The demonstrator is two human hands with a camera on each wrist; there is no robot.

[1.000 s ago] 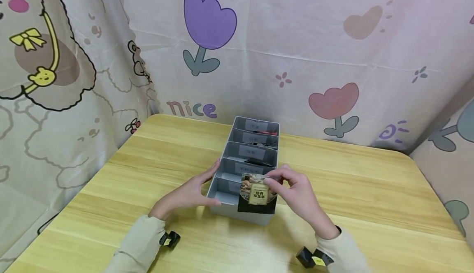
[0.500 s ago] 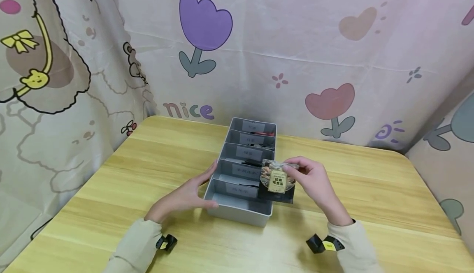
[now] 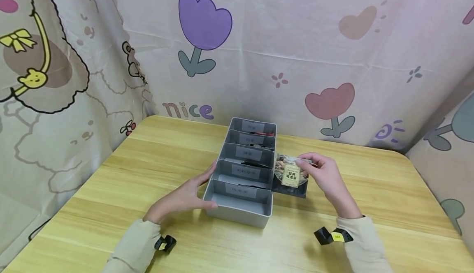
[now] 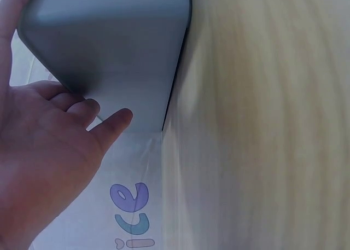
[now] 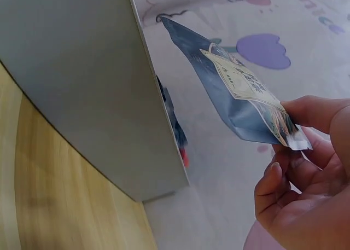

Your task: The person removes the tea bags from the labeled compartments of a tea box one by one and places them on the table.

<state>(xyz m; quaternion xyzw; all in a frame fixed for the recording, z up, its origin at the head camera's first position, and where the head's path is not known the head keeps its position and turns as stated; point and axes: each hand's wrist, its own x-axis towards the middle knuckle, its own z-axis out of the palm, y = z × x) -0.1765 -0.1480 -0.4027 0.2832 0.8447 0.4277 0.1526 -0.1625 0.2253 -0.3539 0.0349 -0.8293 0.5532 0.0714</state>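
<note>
A tea sachet (image 3: 290, 176), dark with a pale label, is pinched by its upper right corner between thumb and fingers of my right hand (image 3: 324, 174). It is held up just right of a long grey divided box (image 3: 237, 217), also seen side-on in the right wrist view, where the sachet (image 5: 235, 91) is tilted. My left hand (image 3: 181, 199) rests against the box's near left corner, its fingers along the left wall and its thumb at the front rim. In the left wrist view, the fingers of the left hand (image 4: 54, 135) lie loosely against the grey wall.
Paper labels (image 3: 240, 190) mark the box's dividers. Dark packets (image 3: 257, 165) and a red one (image 3: 263, 133) lie in compartments farther back. The wooden table (image 3: 370, 190) ends at a printed curtain (image 3: 259, 26) behind and at the sides.
My right hand has carried the tea sachet rightward, from over the front compartment to beside the box's right wall. The left hand stays at the box's left corner.
</note>
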